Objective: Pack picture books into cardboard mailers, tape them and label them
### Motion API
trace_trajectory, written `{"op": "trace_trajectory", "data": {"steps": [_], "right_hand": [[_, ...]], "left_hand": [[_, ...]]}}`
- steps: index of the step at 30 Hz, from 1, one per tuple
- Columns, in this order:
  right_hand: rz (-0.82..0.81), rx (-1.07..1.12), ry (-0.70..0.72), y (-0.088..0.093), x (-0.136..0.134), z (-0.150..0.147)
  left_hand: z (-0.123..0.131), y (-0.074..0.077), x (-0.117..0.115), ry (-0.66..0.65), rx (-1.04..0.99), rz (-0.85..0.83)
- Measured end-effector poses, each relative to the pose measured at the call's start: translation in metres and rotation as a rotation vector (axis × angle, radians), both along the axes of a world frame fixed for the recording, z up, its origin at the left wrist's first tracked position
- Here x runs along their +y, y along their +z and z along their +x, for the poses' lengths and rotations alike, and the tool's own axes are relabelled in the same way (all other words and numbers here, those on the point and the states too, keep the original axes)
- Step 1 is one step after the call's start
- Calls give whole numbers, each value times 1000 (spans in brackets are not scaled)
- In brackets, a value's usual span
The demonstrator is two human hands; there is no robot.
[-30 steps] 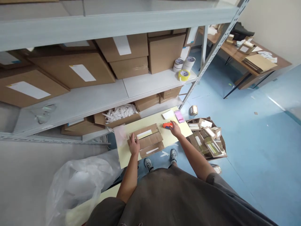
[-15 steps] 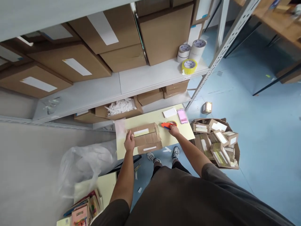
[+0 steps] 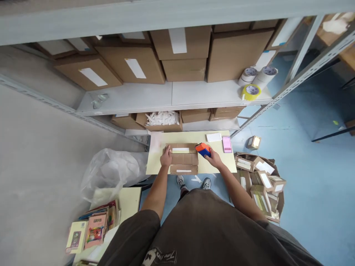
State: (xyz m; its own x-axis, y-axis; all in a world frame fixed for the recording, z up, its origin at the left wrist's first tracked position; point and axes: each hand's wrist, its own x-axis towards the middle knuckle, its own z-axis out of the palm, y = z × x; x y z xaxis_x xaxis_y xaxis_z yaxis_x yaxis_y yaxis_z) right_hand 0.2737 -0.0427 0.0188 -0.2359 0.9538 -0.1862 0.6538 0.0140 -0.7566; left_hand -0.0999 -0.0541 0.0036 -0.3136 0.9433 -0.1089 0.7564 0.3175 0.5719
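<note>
A flattened-looking cardboard box (image 3: 184, 159) with white label strips lies on the pale yellow table (image 3: 155, 162). My left hand (image 3: 166, 156) grips its left edge, the fingers on top near the upper corner. In my right hand (image 3: 214, 159) is an orange and blue tape dispenser (image 3: 203, 149), tilted and held at the box's right edge. Whether it touches the cardboard I cannot tell. A white sheet or card (image 3: 213, 137) and a pink item (image 3: 226, 144), blurred out, lie at the table's right end.
A metal shelf (image 3: 194, 92) beyond the table carries large cartons and tape rolls (image 3: 251, 91). Small boxes fill a big open carton (image 3: 280, 203) on the floor at right. Plastic wrapping (image 3: 111, 170) and a table with books (image 3: 95, 229) stand at left.
My right hand has lifted the tape dispenser off the table's right part and brought it to the box's right edge. My left hand stays on the box. The head view has turned.
</note>
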Motion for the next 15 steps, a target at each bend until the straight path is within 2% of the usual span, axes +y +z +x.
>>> {"op": "trace_trajectory", "data": {"steps": [3, 6, 10, 15], "right_hand": [[-73, 107, 70, 43, -1, -48], [-126, 122, 184, 67, 9, -94], [-178, -34, 285, 75, 29, -127], [-177, -126, 314, 75, 36, -133]], "left_hand": [[-1, -1, -2, -16, -30, 36], [-2, -3, -5, -1, -66, 53], [-4, -6, -7, 10, -147, 27], [-5, -7, -10, 26, -210, -9]]}}
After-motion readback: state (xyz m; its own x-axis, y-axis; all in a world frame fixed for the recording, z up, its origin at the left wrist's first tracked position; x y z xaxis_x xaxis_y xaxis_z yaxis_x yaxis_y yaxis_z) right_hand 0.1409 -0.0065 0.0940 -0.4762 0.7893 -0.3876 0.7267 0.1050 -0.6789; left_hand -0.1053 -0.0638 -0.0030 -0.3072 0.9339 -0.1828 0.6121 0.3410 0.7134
